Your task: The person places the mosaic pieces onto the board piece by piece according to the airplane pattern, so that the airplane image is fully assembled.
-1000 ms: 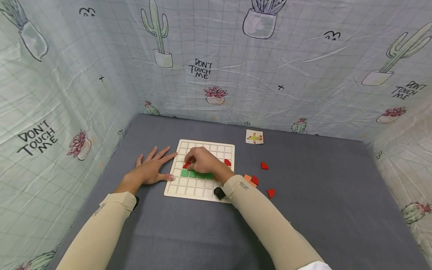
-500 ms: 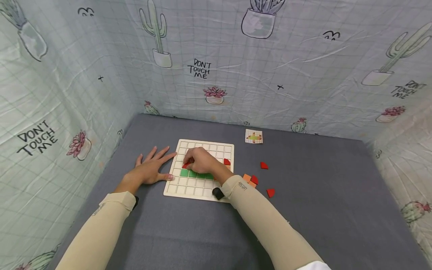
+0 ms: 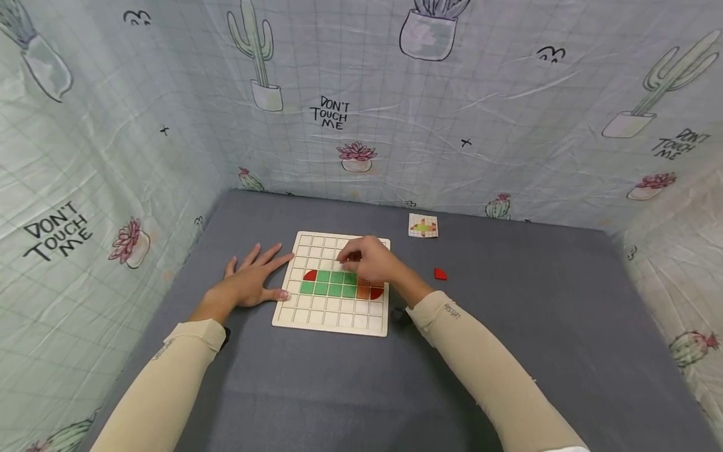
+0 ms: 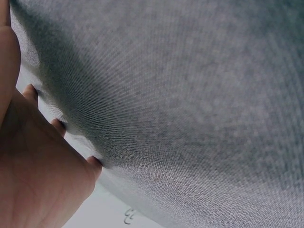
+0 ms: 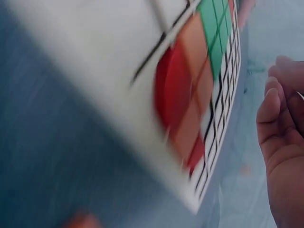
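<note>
My left hand [image 3: 245,282] lies flat with its fingers spread, thumb and forefinger touching the left edge of a pale wooden grid board [image 3: 330,320]. In the left wrist view, that hand's palm [image 4: 42,175] shows over grey cloth. Above the board's right half is my right hand [image 3: 373,258], fingers loosely curled; no piece is visible in them in the right wrist view. On the board are several green square tiles [image 3: 335,290], orange tiles [image 3: 363,290], a red quarter-circle tile [image 3: 310,275] at left and a red quarter-circle tile [image 3: 376,293] at lower right.
A small pattern card [image 3: 423,225] lies behind the board to the right. One loose red quarter-circle tile [image 3: 440,274] is on the grey tabletop [image 3: 536,301]. My right sleeve [image 3: 480,358] crosses the table's right side. A printed cloth [image 3: 407,125] hangs around it.
My right hand has left the red quarter-circle tile at the left of the green row and moved right across the board. My left hand stays in place.
</note>
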A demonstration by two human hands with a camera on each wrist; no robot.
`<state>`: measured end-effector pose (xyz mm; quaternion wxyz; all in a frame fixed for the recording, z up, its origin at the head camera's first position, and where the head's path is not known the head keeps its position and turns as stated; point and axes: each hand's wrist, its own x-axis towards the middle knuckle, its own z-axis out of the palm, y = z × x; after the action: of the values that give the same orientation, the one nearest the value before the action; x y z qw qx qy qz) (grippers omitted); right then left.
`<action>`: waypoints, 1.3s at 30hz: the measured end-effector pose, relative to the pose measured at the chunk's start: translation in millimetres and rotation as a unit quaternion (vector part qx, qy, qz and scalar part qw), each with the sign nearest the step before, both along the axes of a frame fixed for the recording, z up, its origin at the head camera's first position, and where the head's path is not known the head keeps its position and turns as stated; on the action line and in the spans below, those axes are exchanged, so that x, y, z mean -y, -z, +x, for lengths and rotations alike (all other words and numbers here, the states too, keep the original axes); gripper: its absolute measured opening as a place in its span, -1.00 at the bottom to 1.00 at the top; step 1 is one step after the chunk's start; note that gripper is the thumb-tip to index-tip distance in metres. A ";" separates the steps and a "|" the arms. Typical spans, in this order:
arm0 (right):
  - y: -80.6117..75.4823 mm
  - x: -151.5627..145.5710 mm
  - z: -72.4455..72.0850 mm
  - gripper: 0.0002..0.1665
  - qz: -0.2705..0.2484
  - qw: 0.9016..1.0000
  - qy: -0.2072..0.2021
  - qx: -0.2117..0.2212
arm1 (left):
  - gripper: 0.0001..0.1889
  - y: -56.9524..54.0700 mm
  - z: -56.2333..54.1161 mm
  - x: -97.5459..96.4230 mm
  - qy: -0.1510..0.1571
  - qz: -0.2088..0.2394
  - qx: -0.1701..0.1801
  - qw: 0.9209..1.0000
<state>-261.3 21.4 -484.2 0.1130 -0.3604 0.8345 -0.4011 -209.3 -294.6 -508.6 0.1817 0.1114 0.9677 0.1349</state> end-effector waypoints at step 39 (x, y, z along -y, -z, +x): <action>19.6 -210.7 73.6 -0.77 0.152 0.987 -0.023 -0.053 | 0.04 1.0 -0.4 -2.7 0.005 0.003 0.004 1.000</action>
<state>-187.7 232.1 -503.8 0.1313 -0.3791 0.8820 -0.2472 -209.8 -291.9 -509.7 0.1859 0.1160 0.9660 0.1374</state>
